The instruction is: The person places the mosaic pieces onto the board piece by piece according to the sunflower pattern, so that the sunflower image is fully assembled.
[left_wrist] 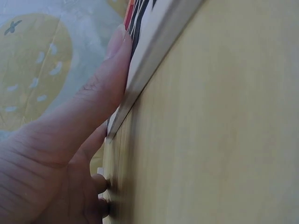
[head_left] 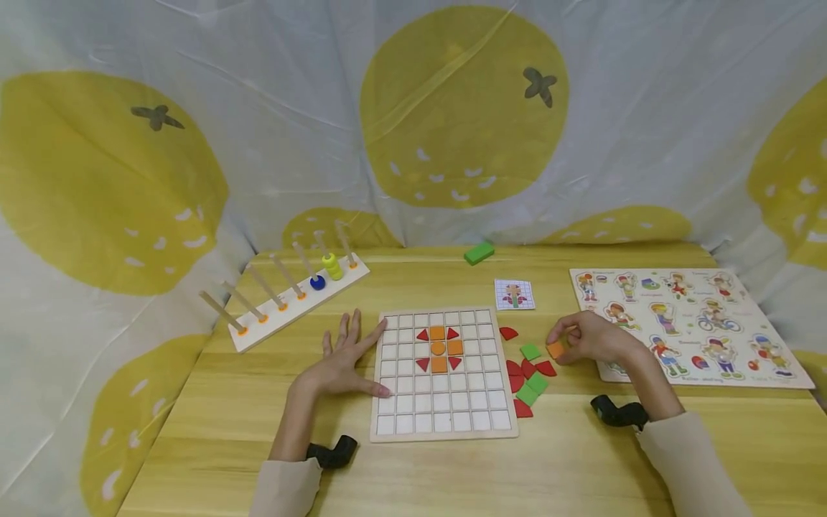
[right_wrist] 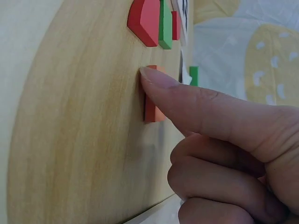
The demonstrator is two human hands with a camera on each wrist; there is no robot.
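Note:
A white grid board point(head_left: 446, 425) lies in the middle of the wooden table, with a small red and orange pattern point(head_left: 438, 349) set in its upper squares. My left hand point(head_left: 352, 343) rests flat beside the board with fingers spread, and its thumb point(left_wrist: 96, 100) lies along the board's edge point(left_wrist: 154, 60). To the right of the board, my right hand point(head_left: 568, 341) pinches an orange square piece point(head_left: 555, 350) on the table with curled fingers. The right wrist view shows the thumb point(right_wrist: 187, 95) pressed on that orange piece point(right_wrist: 152, 112).
Loose red and green pieces point(head_left: 526, 378) lie between the board and my right hand. Behind them is a small pattern card point(head_left: 514, 294), and farther back a green block point(head_left: 479, 253). A peg rack point(head_left: 291, 296) stands back left, a picture puzzle board point(head_left: 691, 323) at right.

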